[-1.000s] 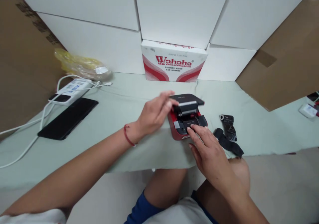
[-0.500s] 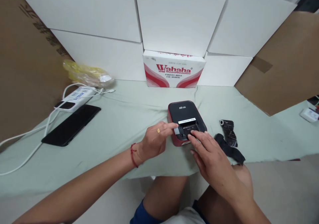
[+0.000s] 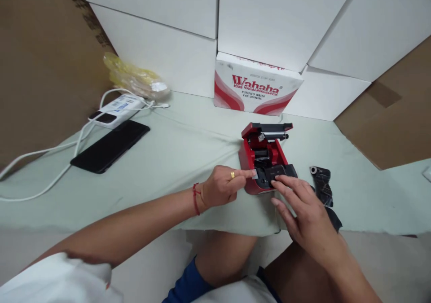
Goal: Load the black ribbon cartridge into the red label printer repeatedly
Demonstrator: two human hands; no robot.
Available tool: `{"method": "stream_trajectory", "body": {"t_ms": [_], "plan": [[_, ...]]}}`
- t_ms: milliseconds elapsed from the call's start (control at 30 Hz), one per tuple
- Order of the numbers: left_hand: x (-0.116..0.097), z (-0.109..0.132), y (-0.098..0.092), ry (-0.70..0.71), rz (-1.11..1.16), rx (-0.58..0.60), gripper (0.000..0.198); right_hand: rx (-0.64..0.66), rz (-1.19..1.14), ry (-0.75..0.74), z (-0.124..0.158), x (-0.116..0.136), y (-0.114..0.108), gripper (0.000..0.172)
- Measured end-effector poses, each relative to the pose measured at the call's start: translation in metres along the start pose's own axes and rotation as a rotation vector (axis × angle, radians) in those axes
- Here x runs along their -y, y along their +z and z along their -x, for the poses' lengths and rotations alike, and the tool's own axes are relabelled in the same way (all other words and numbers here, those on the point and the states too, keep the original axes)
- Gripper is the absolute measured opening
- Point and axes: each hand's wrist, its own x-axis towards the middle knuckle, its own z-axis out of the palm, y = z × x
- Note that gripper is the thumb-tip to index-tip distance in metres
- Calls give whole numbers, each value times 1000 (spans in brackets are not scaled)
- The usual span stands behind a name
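A red and black label printer (image 3: 249,187) sits on the cloth-covered table, its lid (image 3: 267,129) raised at the back. Inside the red bay lies a dark roll (image 3: 261,154). A dark strip (image 3: 274,172) covers part of the printer's front. My left hand (image 3: 222,185) stretches its index finger onto the light grey tab (image 3: 255,174) at the printer's left side; the other fingers are curled with nothing visible in them. With fingers extended, my right hand (image 3: 305,204) rests its fingertips on the front part of the printer, at the strip.
Right of the printer lie a black roll (image 3: 321,184) and a dark item (image 3: 335,219) partly behind my right hand. A black phone (image 3: 111,147), a white power strip (image 3: 123,110) with cables and a yellowish plastic bag (image 3: 134,76) are at left. Behind stands a Wahaha carton (image 3: 256,85).
The printer's lid has swung up from shut to raised, showing the red inside. Both hands keep their places on the printer. The camera view has shifted.
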Motion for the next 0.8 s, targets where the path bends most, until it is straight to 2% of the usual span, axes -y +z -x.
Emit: {"method": "stream_trajectory", "body": {"t_ms": [100,167,200,300,367,500,800], "plan": [[-2,5,0,27,-76,45,24,64,-117,70,-30,-18,-18,26],[-3,7,0,33,-112,68,27,128,-67,164,-61,-29,-23,27],[-3,7,0,36,-120,71,29,187,17,179,-78,-34,-21,30],[-2,6,-1,44,-113,68,30,497,298,210,-125,-40,-3,34],[-1,6,-1,41,-92,75,29,597,395,238,-144,-39,12,38],[1,8,-2,27,-53,80,27,600,432,283,-152,-34,28,41],[0,6,3,45,-54,22,27,633,435,323,-145,-35,21,35]]}}
